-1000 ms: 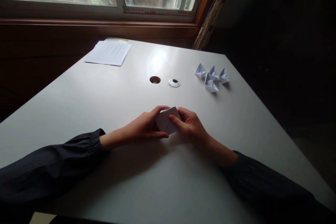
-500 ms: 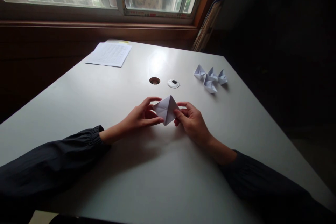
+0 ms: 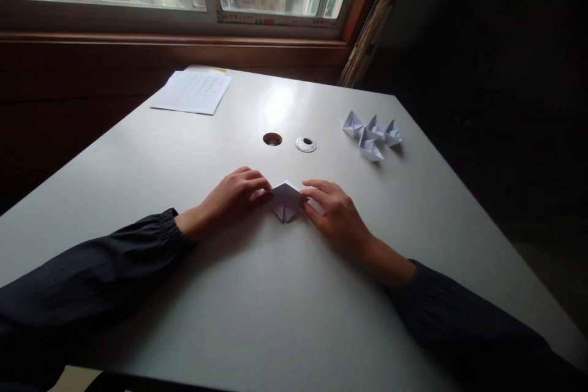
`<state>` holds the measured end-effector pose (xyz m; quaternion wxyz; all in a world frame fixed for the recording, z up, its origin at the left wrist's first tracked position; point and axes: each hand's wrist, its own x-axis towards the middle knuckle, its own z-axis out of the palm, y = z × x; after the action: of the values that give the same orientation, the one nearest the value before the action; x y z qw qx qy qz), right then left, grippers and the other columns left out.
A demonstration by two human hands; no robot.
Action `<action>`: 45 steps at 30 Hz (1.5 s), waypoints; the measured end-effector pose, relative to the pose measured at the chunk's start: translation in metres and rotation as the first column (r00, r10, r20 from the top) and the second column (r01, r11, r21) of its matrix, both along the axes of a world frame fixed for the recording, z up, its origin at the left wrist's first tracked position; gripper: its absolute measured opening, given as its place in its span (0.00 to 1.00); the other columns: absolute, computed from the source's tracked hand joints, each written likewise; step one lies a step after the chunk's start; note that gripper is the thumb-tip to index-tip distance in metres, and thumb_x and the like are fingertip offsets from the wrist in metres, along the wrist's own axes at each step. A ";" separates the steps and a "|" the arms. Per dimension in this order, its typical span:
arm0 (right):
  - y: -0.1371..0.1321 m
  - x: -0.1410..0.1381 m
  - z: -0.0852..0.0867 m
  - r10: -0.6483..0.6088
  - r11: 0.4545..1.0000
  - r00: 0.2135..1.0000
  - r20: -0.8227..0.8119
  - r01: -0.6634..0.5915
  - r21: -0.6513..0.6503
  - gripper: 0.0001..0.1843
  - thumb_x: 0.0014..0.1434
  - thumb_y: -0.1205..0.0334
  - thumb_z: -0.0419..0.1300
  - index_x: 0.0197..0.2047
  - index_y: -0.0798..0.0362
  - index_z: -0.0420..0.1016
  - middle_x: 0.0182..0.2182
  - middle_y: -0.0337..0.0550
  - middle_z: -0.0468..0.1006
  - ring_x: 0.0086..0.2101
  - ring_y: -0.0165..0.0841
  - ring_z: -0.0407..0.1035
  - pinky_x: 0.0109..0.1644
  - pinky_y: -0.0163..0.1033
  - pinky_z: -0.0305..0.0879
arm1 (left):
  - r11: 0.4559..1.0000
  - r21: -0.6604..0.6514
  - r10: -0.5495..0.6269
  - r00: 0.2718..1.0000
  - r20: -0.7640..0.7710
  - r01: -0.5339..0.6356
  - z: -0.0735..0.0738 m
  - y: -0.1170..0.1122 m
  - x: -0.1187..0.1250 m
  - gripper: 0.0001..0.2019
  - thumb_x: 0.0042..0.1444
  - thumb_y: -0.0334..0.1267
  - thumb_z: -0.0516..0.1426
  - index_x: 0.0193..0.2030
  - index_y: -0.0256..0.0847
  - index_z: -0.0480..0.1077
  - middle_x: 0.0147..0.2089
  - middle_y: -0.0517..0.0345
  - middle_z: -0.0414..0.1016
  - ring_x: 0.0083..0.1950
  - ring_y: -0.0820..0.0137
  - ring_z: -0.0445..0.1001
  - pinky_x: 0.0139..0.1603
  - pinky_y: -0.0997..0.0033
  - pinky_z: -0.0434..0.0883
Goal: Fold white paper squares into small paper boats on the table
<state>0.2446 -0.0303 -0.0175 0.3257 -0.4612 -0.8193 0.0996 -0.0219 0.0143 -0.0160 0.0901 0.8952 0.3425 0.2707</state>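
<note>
A small folded white paper (image 3: pixel 285 201), diamond-shaped with a centre crease, lies flat on the white table (image 3: pixel 257 300) between my hands. My left hand (image 3: pixel 233 194) rests knuckles-up at its left corner, with curled fingertips pressing on that corner. My right hand (image 3: pixel 334 211) holds the right corner between index finger and thumb, and its other fingers lie low over the table. Both forearms, in dark sleeves, rest on the tabletop.
Several finished paper boats (image 3: pixel 372 136) sit in a cluster at the far right. A printed sheet (image 3: pixel 192 92) lies at the far left by the window sill. A cable hole (image 3: pixel 272 139) and its loose round cap (image 3: pixel 305 144) lie beyond my hands. The table's right edge drops into darkness.
The paper was lifted and opened into an upright diamond half a second ago. It is now lowered and pressed flat on the table, with both hands down beside it.
</note>
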 end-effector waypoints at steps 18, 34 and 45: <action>-0.005 0.011 -0.001 0.161 0.979 0.937 0.311 -0.192 0.073 0.13 0.67 0.71 0.57 0.50 0.52 0.80 0.43 0.49 0.79 0.43 0.42 0.70 0.49 0.48 0.68 | 0.966 -0.015 -0.257 0.966 -0.033 0.256 0.005 -0.004 -0.010 0.13 0.68 0.40 0.58 0.56 0.49 0.78 0.51 0.51 0.81 0.48 0.66 0.79 0.50 0.65 0.75; -0.008 0.003 0.012 0.195 0.968 0.902 0.385 -0.240 0.072 0.12 0.68 0.68 0.56 0.51 0.52 0.77 0.49 0.52 0.80 0.49 0.45 0.71 0.54 0.52 0.68 | 0.968 0.012 -0.248 0.966 -0.068 0.250 0.009 -0.007 -0.006 0.13 0.70 0.40 0.55 0.56 0.47 0.76 0.49 0.50 0.82 0.49 0.65 0.80 0.51 0.66 0.76; -0.007 -0.003 0.013 0.113 0.993 0.993 -0.014 -0.113 0.035 0.10 0.68 0.64 0.57 0.48 0.51 0.78 0.40 0.49 0.82 0.41 0.41 0.75 0.48 0.48 0.72 | 0.980 0.097 -0.183 0.978 0.101 0.173 0.009 -0.013 0.001 0.15 0.70 0.38 0.54 0.60 0.43 0.73 0.43 0.50 0.82 0.39 0.68 0.79 0.43 0.69 0.75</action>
<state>0.2418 -0.0369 -0.0048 0.3340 -0.4077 -0.8430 0.1076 -0.0211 0.0009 -0.0066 0.0935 0.9091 0.2433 0.3250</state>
